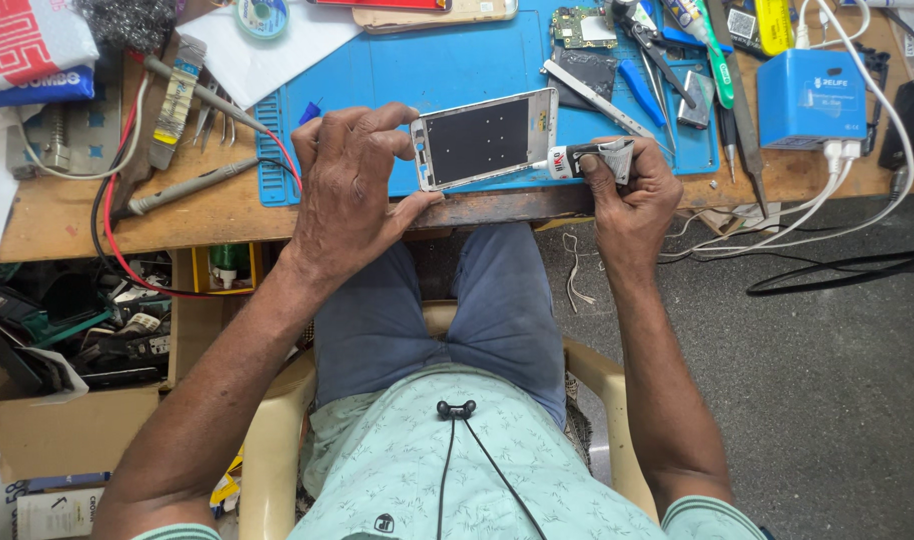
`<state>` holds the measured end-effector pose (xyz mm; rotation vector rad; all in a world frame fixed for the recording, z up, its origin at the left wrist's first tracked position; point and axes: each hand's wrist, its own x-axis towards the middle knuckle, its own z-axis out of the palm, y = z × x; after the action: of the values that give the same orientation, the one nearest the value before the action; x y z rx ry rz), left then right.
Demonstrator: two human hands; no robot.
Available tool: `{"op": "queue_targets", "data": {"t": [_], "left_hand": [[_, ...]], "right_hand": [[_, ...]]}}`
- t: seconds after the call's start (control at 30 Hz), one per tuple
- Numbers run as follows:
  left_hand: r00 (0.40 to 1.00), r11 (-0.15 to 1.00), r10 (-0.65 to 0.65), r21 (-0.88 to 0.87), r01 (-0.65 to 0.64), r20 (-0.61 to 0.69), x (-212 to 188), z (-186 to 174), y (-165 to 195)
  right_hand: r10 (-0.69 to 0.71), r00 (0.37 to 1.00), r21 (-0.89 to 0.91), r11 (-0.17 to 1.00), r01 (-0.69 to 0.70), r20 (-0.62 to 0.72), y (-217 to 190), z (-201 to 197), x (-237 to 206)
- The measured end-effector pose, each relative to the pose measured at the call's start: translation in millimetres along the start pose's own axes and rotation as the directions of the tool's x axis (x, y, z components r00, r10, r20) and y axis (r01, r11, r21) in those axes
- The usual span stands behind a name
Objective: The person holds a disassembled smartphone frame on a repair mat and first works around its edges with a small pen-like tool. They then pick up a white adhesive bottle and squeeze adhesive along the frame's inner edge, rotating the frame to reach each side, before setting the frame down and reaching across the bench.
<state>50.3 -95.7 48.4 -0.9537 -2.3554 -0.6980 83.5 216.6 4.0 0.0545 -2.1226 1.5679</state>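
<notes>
My left hand (pixel 350 190) grips the left end of a white phone frame (pixel 485 139) with a dark inner panel, held just above the front edge of the blue work mat (pixel 427 60). My right hand (pixel 632 185) squeezes a small black and white glue tube (pixel 587 160). The tube's nozzle touches the frame's right edge. Both hands hover over the worn wooden bench edge (pixel 497 207), above my lap.
Tweezers, pliers and a green circuit board (pixel 582 28) lie on the mat's far right. A blue box (pixel 810 97) with white cables stands at the right. A soldering iron (pixel 187 187), red and black wires and tools lie left. Open boxes of parts (pixel 77 330) sit below the bench.
</notes>
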Motion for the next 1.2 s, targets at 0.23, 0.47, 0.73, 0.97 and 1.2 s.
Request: {"op": "queue_targets", "data": {"t": [0.23,0.47,0.73,0.97,1.2], "left_hand": [[0.999,0.998,-0.041,-0.053,0.041,0.0,8,-9,5],[0.991,0.981,-0.128,-0.141,0.132,0.037,8,-17,1],[0.986,0.954,-0.167,-0.254,0.16,-0.006,3,-7,0],[0.962,0.958,-0.218,-0.151,0.244,0.165,10,-11,-8],[0.907,0.672,-0.292,-0.609,0.421,0.305,9,0,64]], "right_hand": [[0.014,0.99,0.115,0.993,0.003,-0.141,2,-14,6],[0.154,0.981,0.449,0.889,-0.086,-0.118,-2,-12,16],[0.304,0.953,0.614,0.754,-0.234,-0.01,-1,-16,13],[0.323,0.944,0.771,0.583,-0.257,0.07,-15,-30,-10],[0.386,0.904,0.831,0.429,-0.353,0.185,-38,4,-47]]}}
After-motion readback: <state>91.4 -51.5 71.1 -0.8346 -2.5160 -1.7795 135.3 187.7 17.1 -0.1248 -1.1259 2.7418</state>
